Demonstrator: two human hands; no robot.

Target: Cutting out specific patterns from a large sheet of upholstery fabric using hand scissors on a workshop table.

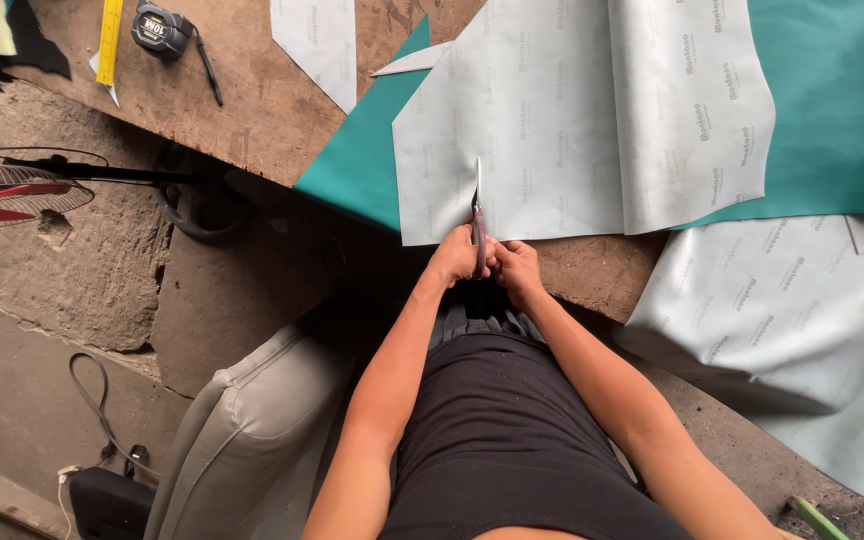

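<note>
Head view shows both hands meeting at the near edge of the table, where a pair of scissors points away from the person into a pale grey sheet. The left hand wraps the handle, its fingers curled shut around it; the right hand sits just beside, fingers bent and pressed against the handle or the sheet's edge, though which one cannot be told from here. The blades lie on the sheet near its near edge, tip well inside the grey area, and the sheet rests over a teal sheet that shows to the left and right. To cut cleanly, the blades probably want to stay low and flat against the table, with the sheet held taut close to the cut so it does not buckle. Long, steady closes should leave a smoother edge than short snips. A tape measure and a yellow ruler lie well apart at the far left.
</note>
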